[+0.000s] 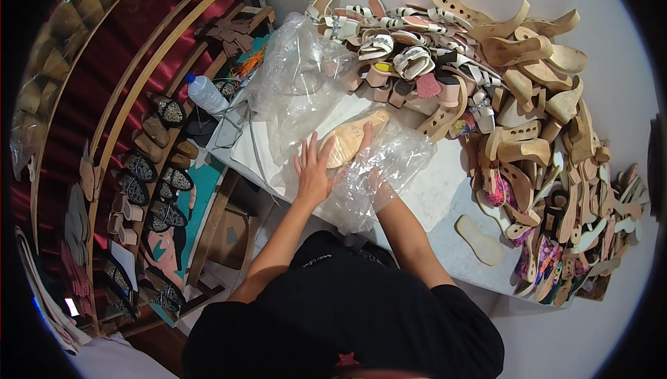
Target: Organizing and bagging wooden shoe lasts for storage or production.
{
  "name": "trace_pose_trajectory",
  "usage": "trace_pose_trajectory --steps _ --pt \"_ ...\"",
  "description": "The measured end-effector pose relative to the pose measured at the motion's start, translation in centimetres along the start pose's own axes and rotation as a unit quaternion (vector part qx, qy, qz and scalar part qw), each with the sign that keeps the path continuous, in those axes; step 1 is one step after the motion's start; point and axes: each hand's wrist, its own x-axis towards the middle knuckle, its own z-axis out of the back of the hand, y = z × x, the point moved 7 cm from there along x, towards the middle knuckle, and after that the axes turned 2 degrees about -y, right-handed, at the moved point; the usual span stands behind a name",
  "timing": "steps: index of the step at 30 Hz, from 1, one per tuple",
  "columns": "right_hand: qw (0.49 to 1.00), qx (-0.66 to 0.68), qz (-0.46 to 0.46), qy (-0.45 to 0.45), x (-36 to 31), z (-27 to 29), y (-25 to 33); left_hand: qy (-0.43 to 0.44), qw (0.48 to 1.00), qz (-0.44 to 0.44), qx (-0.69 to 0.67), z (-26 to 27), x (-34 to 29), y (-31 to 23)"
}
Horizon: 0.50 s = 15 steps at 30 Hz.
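Observation:
A tan shoe last (349, 141) with handwriting on its surface lies tilted between my hands over the white table. My left hand (316, 172) is open at its lower left side, with fingers apart and the thumb side against it. On the other side, my right hand (369, 160) grips the last, with fingers along its right edge. A crumpled clear plastic bag (399, 160) covers part of my right hand and wrist, so some of those fingers are hard to make out. Another large clear plastic bag (295, 73) stands bunched just beyond my left hand.
White heeled sandals (375, 44) are heaped along the table's far side. Wooden shoe lasts and soles (521, 52) pile up at the right. A pale insole (479, 240) lies near the front edge. Left of the table stand a water bottle (208, 95) and a shoe rack (128, 111).

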Motion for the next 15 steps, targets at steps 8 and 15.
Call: trace_pose_trajectory --steps 8,15 --pt "0.958 -0.249 0.129 -0.056 -0.2 0.1 1.6 0.027 0.996 -0.028 0.075 0.7 0.1 -1.8" --pt "0.947 -0.306 0.083 -0.059 1.4 0.8 1.0 0.037 0.994 -0.022 0.096 -0.3 0.1 0.1"
